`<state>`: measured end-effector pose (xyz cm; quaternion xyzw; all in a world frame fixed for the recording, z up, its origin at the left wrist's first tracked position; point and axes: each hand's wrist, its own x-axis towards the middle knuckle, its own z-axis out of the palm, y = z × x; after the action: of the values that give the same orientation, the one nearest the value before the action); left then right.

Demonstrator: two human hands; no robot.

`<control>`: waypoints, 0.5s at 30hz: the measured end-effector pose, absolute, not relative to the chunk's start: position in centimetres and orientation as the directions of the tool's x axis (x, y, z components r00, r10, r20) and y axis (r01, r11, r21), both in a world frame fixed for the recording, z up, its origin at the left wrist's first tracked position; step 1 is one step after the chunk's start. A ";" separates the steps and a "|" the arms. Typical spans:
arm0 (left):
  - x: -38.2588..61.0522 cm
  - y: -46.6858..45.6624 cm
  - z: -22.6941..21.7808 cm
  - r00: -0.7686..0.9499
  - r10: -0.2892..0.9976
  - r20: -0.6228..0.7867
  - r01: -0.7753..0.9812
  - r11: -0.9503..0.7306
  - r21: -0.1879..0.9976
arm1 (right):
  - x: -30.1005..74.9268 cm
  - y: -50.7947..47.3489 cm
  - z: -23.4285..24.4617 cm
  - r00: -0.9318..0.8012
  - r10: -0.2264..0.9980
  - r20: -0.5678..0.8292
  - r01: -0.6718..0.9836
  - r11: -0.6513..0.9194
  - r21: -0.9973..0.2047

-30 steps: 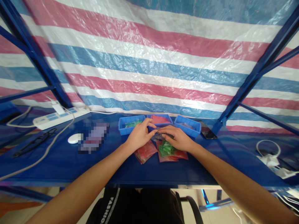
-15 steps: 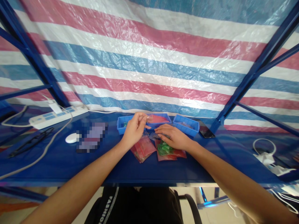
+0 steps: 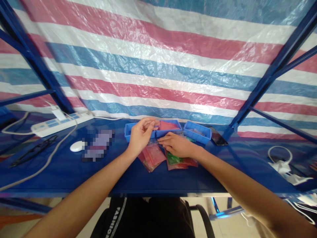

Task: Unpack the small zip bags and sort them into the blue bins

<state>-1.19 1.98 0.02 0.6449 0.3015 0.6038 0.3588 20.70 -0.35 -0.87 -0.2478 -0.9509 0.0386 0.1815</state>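
Note:
My left hand (image 3: 143, 131) is over the blue bins, thumb and fingers pinched together; whatever is between them is too small to make out. My right hand (image 3: 176, 144) lies low over the table with its fingers stretched leftward, touching small clear bags near the bins. Under its palm is a green packet (image 3: 174, 160) on top of red plastic bags (image 3: 183, 167). Left of these lies another pile of red bags (image 3: 154, 156). The middle blue bin (image 3: 168, 132) holds red bags; the left blue bin (image 3: 128, 131) is partly covered by my left hand.
A third blue bin (image 3: 198, 133) with clear packets stands at the right, beside a black phone (image 3: 219, 137). Leftward are a white mouse-like object (image 3: 77, 146), a blurred purple item (image 3: 99, 145), black glasses (image 3: 34, 150), a cable and a power strip (image 3: 63, 124). White chargers (image 3: 283, 167) lie right.
My right hand has slid a little left, and its fingers have drawn closer together. My left hand has shifted slightly left and up. Some green now shows behind the right hand.

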 end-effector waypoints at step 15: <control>-1.6 1.8 -0.4 0.128 0.844 0.522 0.053 -0.531 0.846 | 19.5 -0.5 0.1 -0.732 0.630 0.260 0.656 0.755 0.018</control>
<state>-1.63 1.79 -0.35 0.6654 0.3367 0.5681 0.3480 19.50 -0.47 0.05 -0.3459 -0.9290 -0.0543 0.1197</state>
